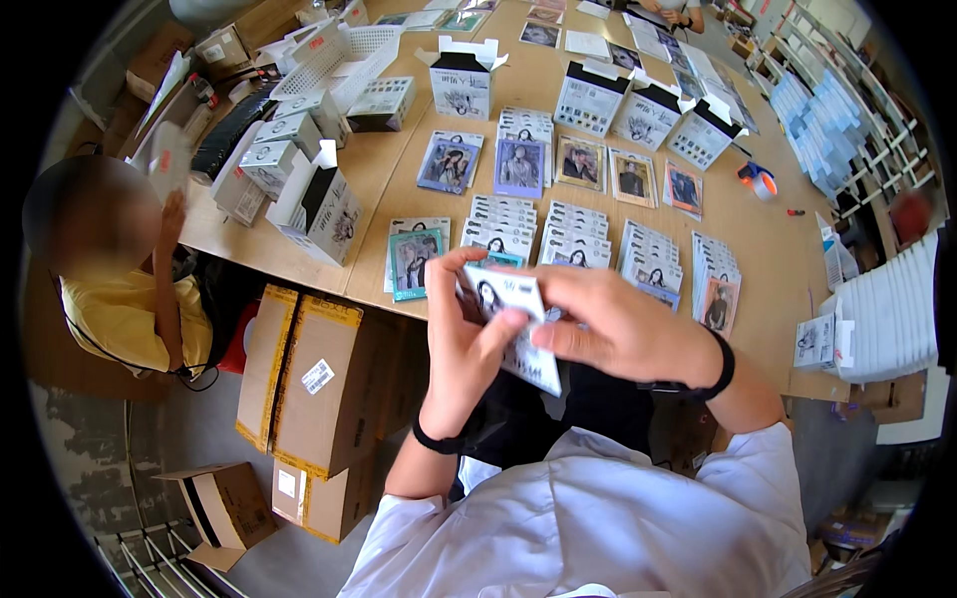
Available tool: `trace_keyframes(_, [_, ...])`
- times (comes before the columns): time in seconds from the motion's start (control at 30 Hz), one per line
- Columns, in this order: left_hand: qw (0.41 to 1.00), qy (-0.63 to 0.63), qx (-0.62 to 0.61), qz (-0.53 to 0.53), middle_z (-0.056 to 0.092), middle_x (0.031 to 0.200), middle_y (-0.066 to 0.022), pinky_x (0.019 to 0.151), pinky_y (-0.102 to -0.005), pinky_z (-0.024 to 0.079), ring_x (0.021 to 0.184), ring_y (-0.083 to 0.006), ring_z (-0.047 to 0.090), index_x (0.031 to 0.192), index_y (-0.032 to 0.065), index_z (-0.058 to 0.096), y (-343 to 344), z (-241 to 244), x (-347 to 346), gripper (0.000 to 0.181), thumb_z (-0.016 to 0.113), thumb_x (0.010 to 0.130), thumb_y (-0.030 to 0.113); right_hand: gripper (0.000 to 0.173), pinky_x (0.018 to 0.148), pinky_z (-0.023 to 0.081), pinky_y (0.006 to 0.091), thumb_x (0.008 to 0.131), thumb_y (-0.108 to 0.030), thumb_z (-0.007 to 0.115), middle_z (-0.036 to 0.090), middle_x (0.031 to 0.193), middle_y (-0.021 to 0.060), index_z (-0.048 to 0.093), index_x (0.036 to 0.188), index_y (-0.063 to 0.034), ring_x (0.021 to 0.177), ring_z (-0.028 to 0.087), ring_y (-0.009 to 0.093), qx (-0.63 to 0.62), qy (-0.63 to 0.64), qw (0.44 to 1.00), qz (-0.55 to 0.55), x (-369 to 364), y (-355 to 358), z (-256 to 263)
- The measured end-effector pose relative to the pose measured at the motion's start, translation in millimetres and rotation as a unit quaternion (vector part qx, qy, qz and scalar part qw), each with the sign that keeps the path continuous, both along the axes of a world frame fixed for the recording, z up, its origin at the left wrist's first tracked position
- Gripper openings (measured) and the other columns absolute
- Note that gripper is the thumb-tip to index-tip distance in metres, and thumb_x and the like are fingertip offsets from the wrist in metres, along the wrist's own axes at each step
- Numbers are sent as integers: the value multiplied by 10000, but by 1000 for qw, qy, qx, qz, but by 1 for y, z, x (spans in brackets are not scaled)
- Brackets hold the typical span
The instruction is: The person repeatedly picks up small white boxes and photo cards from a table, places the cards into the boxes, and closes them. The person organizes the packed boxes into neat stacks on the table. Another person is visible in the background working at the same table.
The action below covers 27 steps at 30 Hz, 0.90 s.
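My left hand (467,340) grips a white card packet (516,314) printed with a dark-haired figure, its thumb across the front. At the packet's upper right edge, my right hand (624,321) has its thumb and fingers closed on it. Both hands hover over the table's near edge. Beyond them lie fanned rows of similar packets (579,224). A teal-framed card (417,263) tops packets to the left, and an orange-framed card (720,303) lies on a row to the right. Farther back are a purple-framed card (519,168) and a gold-framed card (581,164).
Open printed boxes (462,86) stand across the wooden table (389,172). A white plastic basket (336,63) is at the back left. Tape (762,185) lies right. Stacked cartons (314,381) stand below the edge, near a seated person in yellow (134,318). Another person's hands (669,11) are far back.
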<state>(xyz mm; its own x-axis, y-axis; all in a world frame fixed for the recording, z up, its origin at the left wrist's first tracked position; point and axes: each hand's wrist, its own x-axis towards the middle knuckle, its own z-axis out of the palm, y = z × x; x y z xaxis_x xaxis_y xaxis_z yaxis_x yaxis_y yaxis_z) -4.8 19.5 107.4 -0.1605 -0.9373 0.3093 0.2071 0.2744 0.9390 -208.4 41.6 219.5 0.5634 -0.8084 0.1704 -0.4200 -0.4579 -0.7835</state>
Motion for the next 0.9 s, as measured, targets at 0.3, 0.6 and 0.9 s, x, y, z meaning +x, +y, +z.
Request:
trace_keyframes(0.3, [957, -225, -168, 65, 674, 1070, -72, 859, -316, 525, 951, -168, 637, 1272, 15, 622, -127, 34, -26, 226, 703, 1106, 146, 99, 757, 592, 349, 997, -89, 769, 792, 850, 130, 775, 974, 8, 806, 770, 187, -91, -32, 973, -209, -38, -141, -8])
trace_keyframes(0.6, [875, -469, -121, 19, 699, 1340, -280, 933, -544, 588, 1132, -486, 721, 1409, 17, 570, -275, -22, -75, 601, 818, 975, 352, 175, 791, 599, 507, 1027, -189, 725, 812, 931, 163, 819, 999, -44, 891, 778, 380, -349, 119, 811, -454, -121, -283, -40])
trace_keyframes(0.9, [817, -560, -118, -76, 534, 1590, -308, 1051, -507, 591, 1315, -478, 675, 1691, 6, 356, -327, -48, -102, 1226, 1005, 723, 387, 135, 734, 569, 513, 1038, -163, 703, 776, 876, 174, 750, 979, -50, 841, 748, 416, -290, 20, 834, -469, -130, -338, -99])
